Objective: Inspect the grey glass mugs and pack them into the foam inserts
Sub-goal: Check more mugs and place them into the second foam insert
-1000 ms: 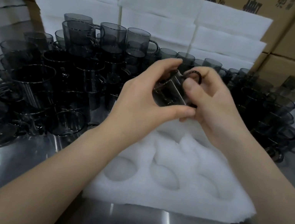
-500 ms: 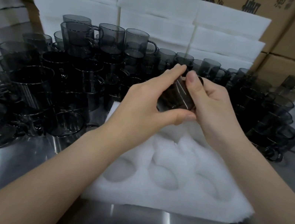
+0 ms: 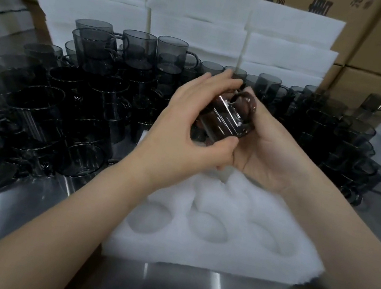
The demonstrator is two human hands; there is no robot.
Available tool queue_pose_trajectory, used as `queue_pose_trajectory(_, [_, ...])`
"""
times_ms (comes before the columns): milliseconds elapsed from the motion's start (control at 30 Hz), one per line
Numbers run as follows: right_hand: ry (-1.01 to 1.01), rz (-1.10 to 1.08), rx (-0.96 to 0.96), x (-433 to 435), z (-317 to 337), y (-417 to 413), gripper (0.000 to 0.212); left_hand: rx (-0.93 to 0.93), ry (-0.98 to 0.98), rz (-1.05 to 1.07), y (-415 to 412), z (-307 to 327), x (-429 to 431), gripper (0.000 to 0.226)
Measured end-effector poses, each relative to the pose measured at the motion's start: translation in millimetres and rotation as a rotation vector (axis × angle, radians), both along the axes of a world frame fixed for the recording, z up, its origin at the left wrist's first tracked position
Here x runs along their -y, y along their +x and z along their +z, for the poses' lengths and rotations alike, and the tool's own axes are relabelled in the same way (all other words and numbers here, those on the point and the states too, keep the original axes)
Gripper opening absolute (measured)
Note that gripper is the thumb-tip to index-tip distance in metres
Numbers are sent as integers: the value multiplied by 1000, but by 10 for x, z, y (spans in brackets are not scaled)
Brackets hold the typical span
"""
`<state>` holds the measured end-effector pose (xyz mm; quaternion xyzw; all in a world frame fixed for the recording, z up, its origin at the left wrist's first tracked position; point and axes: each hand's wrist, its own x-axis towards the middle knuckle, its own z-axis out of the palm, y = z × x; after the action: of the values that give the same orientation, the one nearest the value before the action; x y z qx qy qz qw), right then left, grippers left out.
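Now I am rolling the grey mug [image 3: 226, 117] further over above the foam insert [image 3: 216, 254], my left hand [image 3: 187, 128] gripping it and my right hand [image 3: 270, 157] cupping it underneath. I am probably still inspecting, with the visible pockets unfilled.

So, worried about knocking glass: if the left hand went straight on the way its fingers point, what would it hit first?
Apart from the held mug, probably the back mugs just past the left hand; depth is unclear, so it could clear them and reach the foam stack behind.
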<state>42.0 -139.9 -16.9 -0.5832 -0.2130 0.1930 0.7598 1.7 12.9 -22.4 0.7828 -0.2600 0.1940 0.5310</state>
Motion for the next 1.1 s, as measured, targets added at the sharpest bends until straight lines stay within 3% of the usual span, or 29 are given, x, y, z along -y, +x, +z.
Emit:
queue_pose_trajectory(100, [-81, -234, 190, -50, -33, -28, 16, -5, 33, 57, -16, 9, 59, 76])
queue_pose_trajectory(200, [-95, -295, 298, -87, -16, -80, 18, 16, 45, 89, 2, -17, 85, 76])
queue_pose_trajectory(500, [142, -350, 80, -124, 26, -41, 32, 208, 114, 116, -15, -2, 81, 64])
queue_pose_trajectory(733, [220, -80, -159, -48, 23, -22, 37, 253, 151, 16, -27, -34, 84, 57])
queue_pose_trajectory(900, [198, -9, -163, 0, 7, -8, 32, 207, 81, -72, -23, -34, 74, 58])
queue_pose_trajectory(1033, [149, -39, -55, 16, 21, 16, 61, 70, -87, -64, 17, -23, 30, 63])
queue_pose_trajectory(1100, [64, -85, 51, -10, 15, 5, 58, 54, -101, -30, 48, -28, 2, 64])
